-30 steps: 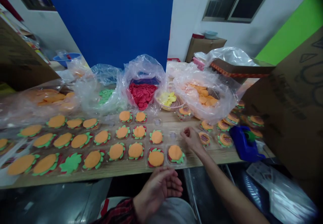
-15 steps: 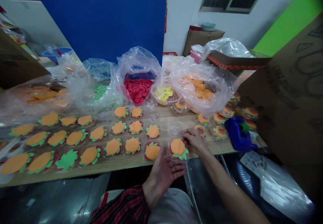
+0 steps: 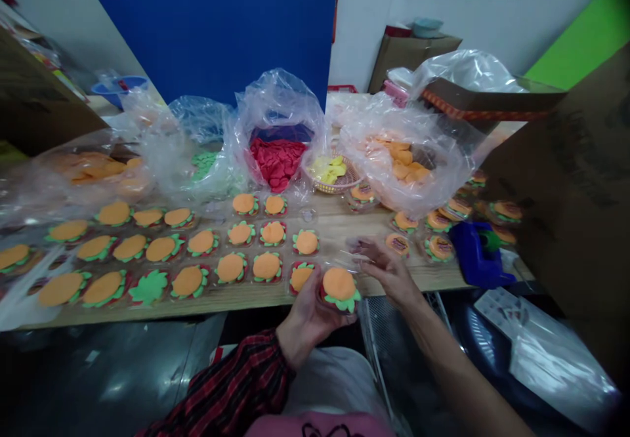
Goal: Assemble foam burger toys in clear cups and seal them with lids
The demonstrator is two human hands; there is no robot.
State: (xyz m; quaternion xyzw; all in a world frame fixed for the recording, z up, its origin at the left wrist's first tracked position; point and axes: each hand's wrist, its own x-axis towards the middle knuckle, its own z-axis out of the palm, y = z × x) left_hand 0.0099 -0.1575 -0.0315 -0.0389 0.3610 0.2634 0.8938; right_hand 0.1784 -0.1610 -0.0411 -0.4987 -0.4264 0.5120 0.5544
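My left hand (image 3: 315,312) is wrapped round a clear plastic box holding a toy burger (image 3: 339,283) with an orange bun, a green frilly leaf and a dark red layer. Just above the burger, my right hand (image 3: 386,270) has its fingers bent at the box's clear lid (image 3: 350,256), which stands raised. Motion blurs the fingertips there. Partly behind my left hand is another boxed burger (image 3: 300,277). Rows of similar burgers in clear boxes (image 3: 230,267) cover the table to the left; one box shows a green leaf (image 3: 148,287) on top.
Plastic bags of red pieces (image 3: 278,161), orange pieces (image 3: 406,161) and green pieces (image 3: 204,163) line the back. Between them stands a basket (image 3: 350,178) with yellow pieces. A blue tape dispenser (image 3: 475,256) and labelled burgers (image 3: 438,248) sit at right, beside a cardboard box (image 3: 566,207).
My left hand has closed from an open palm round the boxed burger and tilted it slightly. My right hand has shifted a little right, with the lid. The whole view has moved slightly.
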